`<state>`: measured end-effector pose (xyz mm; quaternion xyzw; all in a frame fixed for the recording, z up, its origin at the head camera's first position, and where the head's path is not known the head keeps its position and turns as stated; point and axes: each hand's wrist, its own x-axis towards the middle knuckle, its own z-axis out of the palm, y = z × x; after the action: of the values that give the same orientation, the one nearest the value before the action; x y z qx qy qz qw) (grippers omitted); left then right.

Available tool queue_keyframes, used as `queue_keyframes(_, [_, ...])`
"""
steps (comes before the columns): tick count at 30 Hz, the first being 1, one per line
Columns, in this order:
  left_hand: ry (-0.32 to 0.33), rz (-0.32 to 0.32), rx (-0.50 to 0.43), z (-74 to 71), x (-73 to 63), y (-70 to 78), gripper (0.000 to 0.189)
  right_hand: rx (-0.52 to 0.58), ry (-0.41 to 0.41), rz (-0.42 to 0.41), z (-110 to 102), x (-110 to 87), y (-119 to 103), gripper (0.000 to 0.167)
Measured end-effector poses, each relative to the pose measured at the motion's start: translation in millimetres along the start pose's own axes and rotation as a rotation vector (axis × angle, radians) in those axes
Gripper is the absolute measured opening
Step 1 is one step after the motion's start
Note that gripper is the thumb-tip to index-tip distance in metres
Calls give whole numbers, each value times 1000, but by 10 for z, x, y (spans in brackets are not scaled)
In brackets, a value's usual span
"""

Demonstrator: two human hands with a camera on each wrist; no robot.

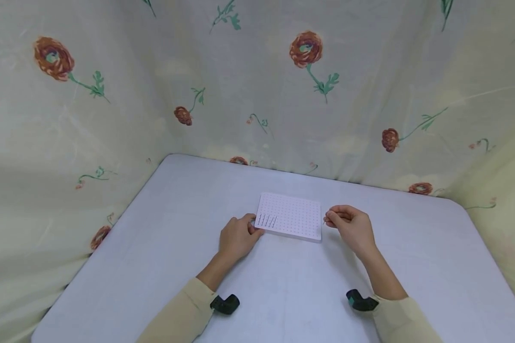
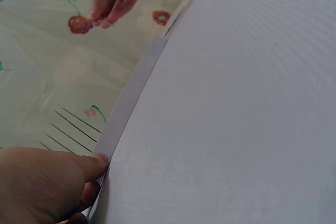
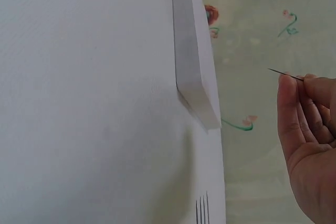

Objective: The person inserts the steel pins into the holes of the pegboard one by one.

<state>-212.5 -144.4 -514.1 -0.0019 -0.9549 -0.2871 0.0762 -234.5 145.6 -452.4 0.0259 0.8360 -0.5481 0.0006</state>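
Both hands are busy: the left hand (image 1: 239, 238) grips the near left corner of the board (image 1: 302, 214), while the right hand (image 1: 352, 229), just past its right side, pinches a pin (image 3: 284, 74) clear of it. I judge that pins are being set upright one at a time; the next move seems to call for lining this one up over a free hole. Beyond the hands hangs creased, flowered cloth (image 1: 240, 66); beneath them spreads a smooth white table (image 1: 283, 281). Between them, the board is a flat, pale, square-edged slab, dotted in rows. Dark, straight standing pins (image 2: 75, 126) rise beside the left hand; thin loose pins (image 3: 200, 211) lie near the right.
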Motion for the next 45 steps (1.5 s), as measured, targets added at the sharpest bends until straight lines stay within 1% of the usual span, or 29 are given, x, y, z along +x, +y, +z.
queue_keyframes(8, [-2,-1,3,-6,-10,-4,47,0,-29,-56,278,22,-164,24])
queue_keyframes(11, [1,0,4,-11,-6,-5,47,13,-42,-85,369,22,-233,21])
queue_keyframes(16, [7,3,2,-15,-9,-4,46,3,-53,-140,505,15,-313,18])
queue_keyframes(22, [-11,-3,7,-16,-5,10,48,-33,-58,-182,647,-21,-355,14])
queue_keyframes(27, [-8,-4,11,-20,2,11,48,-73,-64,-235,751,-48,-397,11])
queue_keyframes(31, [-6,0,14,-31,-1,13,48,-105,-79,-274,830,-61,-405,9])
queue_keyframes(34, [-2,0,20,-39,-5,16,48,-129,-90,-288,881,-75,-388,9])
queue_keyframes(39, [5,2,19,-40,-9,17,48,-165,-101,-302,951,-87,-334,9])
queue_keyframes(45, [7,7,20,-38,-6,10,49,-232,-95,-291,1018,-71,-274,8])
